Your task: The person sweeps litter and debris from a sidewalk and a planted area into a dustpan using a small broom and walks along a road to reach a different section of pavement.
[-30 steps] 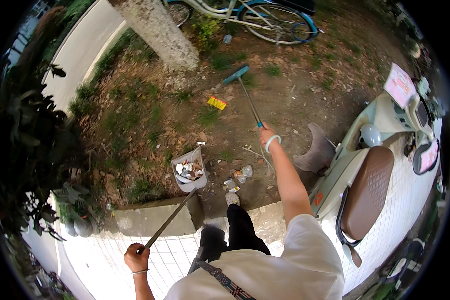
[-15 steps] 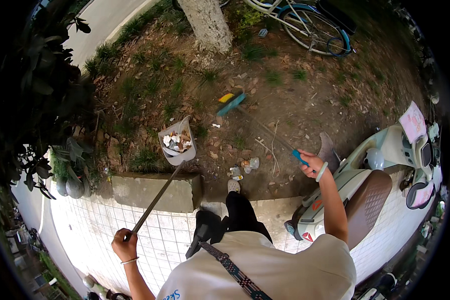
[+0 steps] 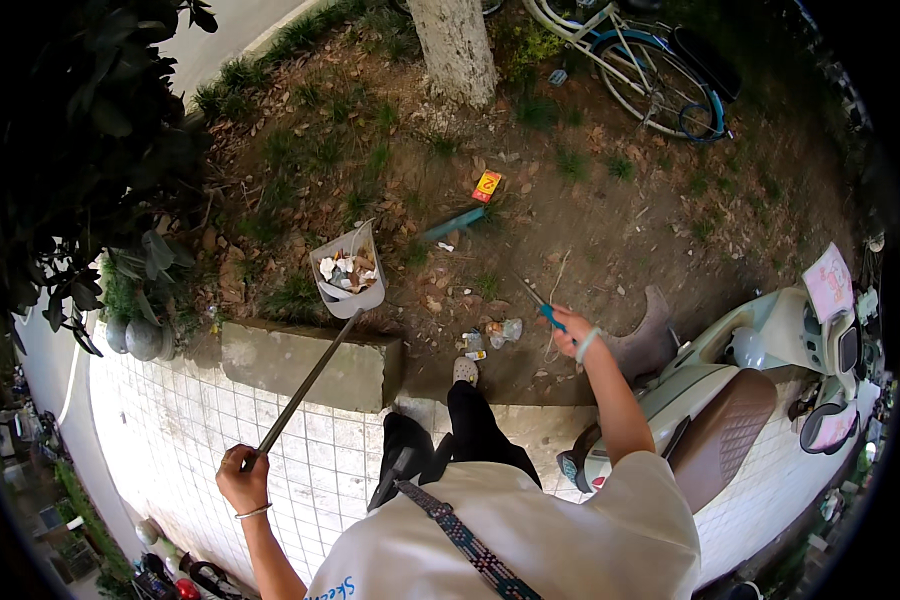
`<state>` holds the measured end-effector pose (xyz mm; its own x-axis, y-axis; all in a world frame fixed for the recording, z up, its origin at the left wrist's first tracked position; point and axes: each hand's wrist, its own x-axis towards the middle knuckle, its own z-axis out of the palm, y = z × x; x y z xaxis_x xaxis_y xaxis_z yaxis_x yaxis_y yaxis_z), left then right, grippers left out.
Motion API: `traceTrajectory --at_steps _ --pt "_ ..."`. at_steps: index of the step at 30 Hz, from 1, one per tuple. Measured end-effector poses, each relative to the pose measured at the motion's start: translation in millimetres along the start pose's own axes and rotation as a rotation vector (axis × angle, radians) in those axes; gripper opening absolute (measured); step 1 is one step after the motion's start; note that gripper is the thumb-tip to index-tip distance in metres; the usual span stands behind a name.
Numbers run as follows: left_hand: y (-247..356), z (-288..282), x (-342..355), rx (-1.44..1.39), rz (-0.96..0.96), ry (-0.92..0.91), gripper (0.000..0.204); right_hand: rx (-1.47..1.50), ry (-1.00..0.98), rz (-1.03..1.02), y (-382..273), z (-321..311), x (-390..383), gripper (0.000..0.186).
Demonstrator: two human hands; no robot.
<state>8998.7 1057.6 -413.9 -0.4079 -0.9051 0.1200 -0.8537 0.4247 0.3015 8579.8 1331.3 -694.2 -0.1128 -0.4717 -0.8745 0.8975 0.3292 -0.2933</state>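
Note:
My left hand point(image 3: 243, 478) grips the long dark handle of a clear plastic dustpan point(image 3: 353, 300), which rests on the dirt holding crumpled paper and litter. My right hand point(image 3: 570, 332) is closed on the blue-gripped broom handle point(image 3: 548, 312). The blurred teal broom head point(image 3: 454, 222) is low on the soil, right of the dustpan and below a yellow-and-red packet point(image 3: 487, 185). A crumpled clear bag point(image 3: 505, 330) and small wrappers point(image 3: 473, 347) lie beyond my cream clog point(image 3: 465, 372).
A cream scooter point(image 3: 790, 340) stands at right. A bicycle point(image 3: 650, 80) and pale tree trunk point(image 3: 453, 50) are at the top. Dark foliage point(image 3: 90, 150) hangs at left, above a concrete block point(image 3: 310, 365) along the white tiled pavement point(image 3: 180, 420) and a road point(image 3: 200, 35).
The broom head has swept from beyond the yellow packet down and leftward toward the dustpan. My right hand has drawn back from its extended position and now angles slightly left.

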Motion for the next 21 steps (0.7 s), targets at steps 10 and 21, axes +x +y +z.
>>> traceTrajectory --at_steps 10,21 --pt "-5 1 -14 -0.022 -0.057 -0.043 0.011 -0.138 0.521 -0.323 -45 23 53 0.034" --pt "3 3 -21 0.044 -0.104 -0.093 0.010 -0.195 0.124 0.018 9 39 43 0.048"
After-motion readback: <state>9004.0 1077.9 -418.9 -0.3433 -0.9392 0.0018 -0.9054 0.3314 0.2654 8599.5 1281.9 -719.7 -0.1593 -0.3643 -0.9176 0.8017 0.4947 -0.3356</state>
